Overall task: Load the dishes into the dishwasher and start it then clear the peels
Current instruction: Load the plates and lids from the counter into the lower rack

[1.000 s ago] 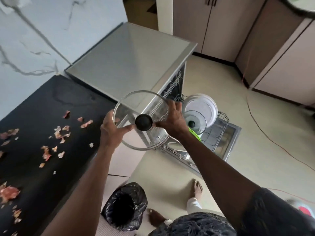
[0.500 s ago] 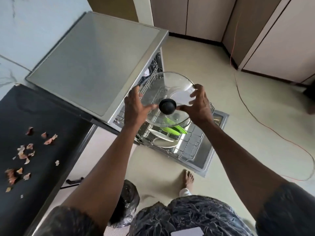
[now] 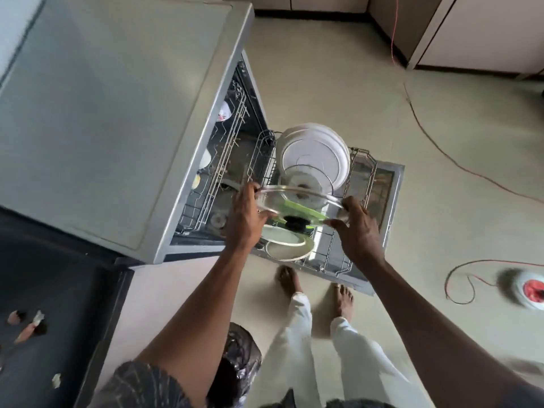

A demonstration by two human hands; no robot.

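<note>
I hold a glass pot lid with a black knob low over the pulled-out lower rack of the open dishwasher. My left hand grips its left rim and my right hand grips its right rim. The rack carries upright white plates, a smaller glass lid, a green item and pale plates near the front. Peels lie on the black counter at lower left.
A bin lined with a black bag stands by my legs under the counter edge. My bare feet are just in front of the dishwasher door. An orange cable and a white-red reel lie on the floor to the right.
I have leaned forward and lowered the glass lid from chest height down to the lower rack, tilting it flatter. Both hands keep their grip on its rim.
</note>
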